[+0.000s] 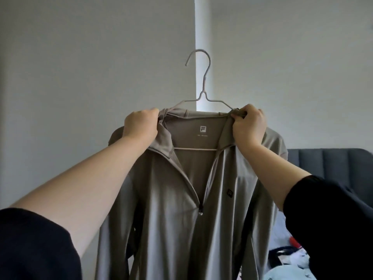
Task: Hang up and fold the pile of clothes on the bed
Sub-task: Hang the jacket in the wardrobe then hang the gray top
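Gripping the collar of the grey zip top (181, 199) at either side, left hand (141, 124) and right hand (249, 124) hold it upright on the hanger (198, 77), hook above and midway between them, pile of clothes (286, 261) lower right.

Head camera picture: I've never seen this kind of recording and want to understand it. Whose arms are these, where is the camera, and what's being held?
There is no machine here. A person wears the camera on their head, so you look out along their own two arms. The left hand and the right hand each grip one side of the collar of a grey zip-neck top, holding it up before a pale wall. A thin hanger sits inside the top; its hook stands free above, on no rail. At the lower right are a dark padded headboard and more clothes lying in front of it.
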The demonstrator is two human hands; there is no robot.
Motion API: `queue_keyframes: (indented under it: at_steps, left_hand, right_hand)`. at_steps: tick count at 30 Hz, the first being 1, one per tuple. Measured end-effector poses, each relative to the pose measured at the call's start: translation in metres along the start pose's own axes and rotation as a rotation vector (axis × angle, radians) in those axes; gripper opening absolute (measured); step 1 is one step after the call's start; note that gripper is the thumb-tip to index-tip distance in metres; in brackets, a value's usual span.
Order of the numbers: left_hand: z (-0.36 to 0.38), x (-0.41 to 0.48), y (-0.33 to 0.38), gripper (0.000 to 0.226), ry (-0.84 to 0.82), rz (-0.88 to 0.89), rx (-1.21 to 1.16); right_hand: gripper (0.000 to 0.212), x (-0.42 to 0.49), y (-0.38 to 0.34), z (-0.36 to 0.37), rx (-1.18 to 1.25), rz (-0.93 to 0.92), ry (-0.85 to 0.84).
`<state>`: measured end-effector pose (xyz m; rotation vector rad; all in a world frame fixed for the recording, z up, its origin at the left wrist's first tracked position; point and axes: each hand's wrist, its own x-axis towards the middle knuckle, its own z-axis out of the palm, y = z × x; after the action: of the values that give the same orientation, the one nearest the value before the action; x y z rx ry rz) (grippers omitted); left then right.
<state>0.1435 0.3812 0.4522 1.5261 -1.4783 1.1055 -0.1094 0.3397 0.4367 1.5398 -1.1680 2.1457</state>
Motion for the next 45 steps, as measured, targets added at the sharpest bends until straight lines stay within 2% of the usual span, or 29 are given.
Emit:
queue_keyframes:
  at_steps: [4,6,9,16,20,23,28,32,37,38,41,43,45]
  left_hand:
    - [-0.04,0.025,0.047,0.014,0.117,-0.007,-0.076]
    - [-0.048,0.03,0.068,0.007,0.166,-0.002,-0.128]
    - [-0.038,0.021,0.096,0.005,0.145,-0.01,-0.211]
    - [0.071,-0.087,0.158,0.015,-0.175,0.002,-0.262]
    - [0.143,-0.173,0.18,0.023,-0.316,0.144,-0.16]
    - [0.19,-0.228,0.194,0.024,-0.493,0.221,-0.134]
    - [0.267,-0.301,0.211,0.023,-0.77,0.237,-0.13]
    - [0.32,-0.342,0.22,0.02,-0.894,0.123,-0.21]
    - [0.366,-0.384,0.227,0.016,-0.954,-0.327,-0.538]
    - [0.371,-0.395,0.229,0.024,-0.992,-0.368,-0.613]
    - [0.375,-0.436,0.238,0.066,-1.118,-0.402,-0.818]
    - [0.372,-0.469,0.244,0.071,-1.137,-0.391,-0.897]
    - [0.368,-0.502,0.25,0.067,-1.212,-0.384,-0.917]
  right_hand:
    - [0.006,0.047,-0.016,-0.053,-0.018,-0.075,0.131]
    - [0.009,0.062,-0.016,-0.074,-0.048,-0.112,0.185]
    - [0.013,0.065,0.002,-0.097,-0.107,-0.148,0.207]
    - [0.009,-0.021,0.126,-0.114,-0.292,0.014,-0.067]
    - [0.005,-0.105,0.216,-0.119,-0.364,0.103,-0.25]
    - [0.003,-0.161,0.275,-0.119,-0.463,0.182,-0.386]
    - [0.014,-0.227,0.346,-0.102,-0.751,0.152,-0.545]
    - [0.017,-0.262,0.384,-0.078,-0.873,0.179,-0.666]
    - [0.02,-0.3,0.427,-0.047,-0.909,0.287,-0.748]
    - [0.02,-0.308,0.435,-0.043,-0.907,0.322,-0.766]
    - [0.031,-0.333,0.453,-0.029,-0.841,0.466,-0.882]
    - [0.046,-0.348,0.46,-0.021,-0.828,0.533,-1.001]
    - [0.055,-0.363,0.463,-0.017,-0.873,0.507,-1.066]
